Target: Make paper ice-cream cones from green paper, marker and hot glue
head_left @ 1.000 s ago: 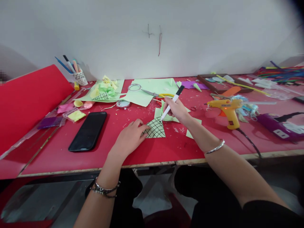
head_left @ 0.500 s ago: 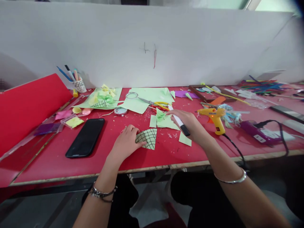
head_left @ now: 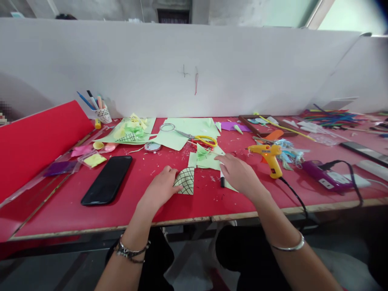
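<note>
At the centre of the worktop (head_left: 91, 210), the left hand (head_left: 159, 188) lies palm down with its fingers (head_left: 173, 174) curled narrow onto the left edge of the grid-marked paper piece (head_left: 185, 181), pressing it flat against the red surface. The paper piece is pale green with a black lattice drawn on it, and lies between the two hands.

At 3 o'clock from the paper piece, the right hand (head_left: 239, 173) rests palm down with its fingers loosely spread over the marker (head_left: 222, 180). Only the dark end of the marker shows below the hand; whether the fingers grip it or merely cover it cannot be told. The marker lies on a plain green paper scrap (head_left: 230, 186).

At 12 o'clock from the right hand, a folded green paper fan (head_left: 201, 152) sits on further green cut-offs. Beyond it, at 12 o'clock, scissors (head_left: 194, 136) with yellow handles lie on a large green sheet (head_left: 184, 129).

At 3 o'clock from the right hand, a yellow glue gun (head_left: 268, 155) stands on the worktop, its cable running off the near edge. Further at 3 o'clock lies a purple power strip (head_left: 321, 176).

At 9 o'clock from the left hand, a black phone (head_left: 107, 179) lies face up. At 10 o'clock, a cup of pens (head_left: 101, 111) stands against the white partition (head_left: 242, 72). A red sheet (head_left: 36, 137) leans at the far left.
</note>
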### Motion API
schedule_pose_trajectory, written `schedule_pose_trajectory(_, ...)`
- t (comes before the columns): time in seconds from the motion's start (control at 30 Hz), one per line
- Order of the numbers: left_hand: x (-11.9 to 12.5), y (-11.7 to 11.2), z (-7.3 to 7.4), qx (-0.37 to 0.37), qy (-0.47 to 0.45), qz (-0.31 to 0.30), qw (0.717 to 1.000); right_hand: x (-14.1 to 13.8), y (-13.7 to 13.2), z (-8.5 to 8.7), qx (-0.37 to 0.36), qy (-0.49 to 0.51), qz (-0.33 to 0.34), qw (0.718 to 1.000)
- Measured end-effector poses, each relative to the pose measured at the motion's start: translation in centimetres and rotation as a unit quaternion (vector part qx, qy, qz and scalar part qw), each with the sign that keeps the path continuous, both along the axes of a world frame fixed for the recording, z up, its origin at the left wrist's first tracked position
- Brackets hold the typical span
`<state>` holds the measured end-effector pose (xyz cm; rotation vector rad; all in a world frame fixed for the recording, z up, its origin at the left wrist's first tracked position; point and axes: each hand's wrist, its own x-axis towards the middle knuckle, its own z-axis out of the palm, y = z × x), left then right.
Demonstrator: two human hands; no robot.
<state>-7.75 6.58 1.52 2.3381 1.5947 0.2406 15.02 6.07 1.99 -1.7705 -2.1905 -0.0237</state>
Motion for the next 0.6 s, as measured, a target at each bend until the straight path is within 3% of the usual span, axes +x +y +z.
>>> schedule_pose_trajectory(0.1,-0.3,0.4,-0.1,-0.017,0.001,-0.013,1.000,-1.2,-1.0,0.6,-0.020,0.082,0.046,0.995)
schedule_pose_trajectory(0.23,-0.4,0.5,-0.2,0.016,-0.033,-0.045,0.998,-2.3,-1.2,0.0,-0.060,0.177,0.063,0.980)
schedule_pose_trajectory(0.37,0.3,0.2,0.4,-0.004,-0.165,-0.031,0.986,-2.6,-0.7,-1.1,-0.081,0.278,0.054,0.956)
schedule_pose_trajectory(0.5,1.4,-0.2,0.9,-0.068,-0.335,-0.059,0.938,-2.6,-0.5,-1.3,-0.133,0.348,0.116,0.921)
schedule_pose_trajectory(0.6,1.9,-0.3,0.6,-0.020,-0.388,-0.021,0.921,-2.5,-1.0,-1.0,-0.102,0.358,0.140,0.918)
